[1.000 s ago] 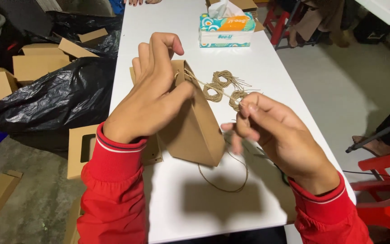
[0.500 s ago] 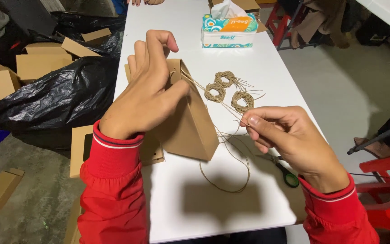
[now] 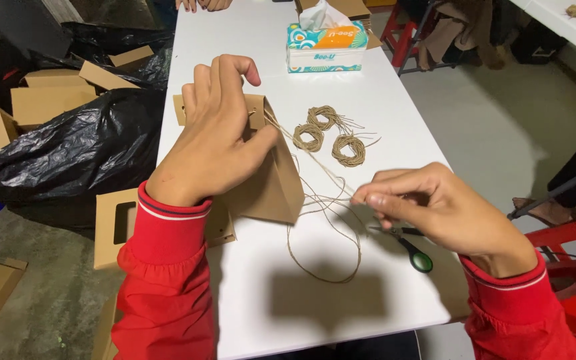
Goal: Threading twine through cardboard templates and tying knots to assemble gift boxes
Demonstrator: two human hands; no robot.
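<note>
At the far left, off the desk [image 3: 248,40], lie a black bag [image 3: 81,147] and loose cartons [image 3: 35,100] on the floor, and one flat carton [image 3: 116,227] pokes out from under the desk's left edge, just by my sleeve. That side is crowded, so I have little room to swing my elbow out there.

My left hand [image 3: 215,140] is closed over the top of the box [image 3: 271,187], thumb pressed on its folded flap, fingers curled over the far side. The box stands on the desk near the left edge, tilted a bit toward me. It has hardly shifted in the last second.

What has changed is the twine [image 3: 315,157]: it runs from the hole at the box's top out to my right hand [image 3: 435,213], and that hand is now farther right and nearer to me than a second ago, so the line is longer and tauter. I judge the twine is threaded and being drawn through. The slack loop [image 3: 325,260] lies on the desk between my hands.

Beyond the line sit three small coils [image 3: 331,133], clear of it, and a tissue box [image 3: 327,47] well behind them. My right hand pinches the twine between thumb and fingertips. Just under it lie scissors [image 3: 411,250], touching nothing. To the right the desk ends soon, with a red chair [image 3: 568,233] close by, so pulling room is short there.
</note>
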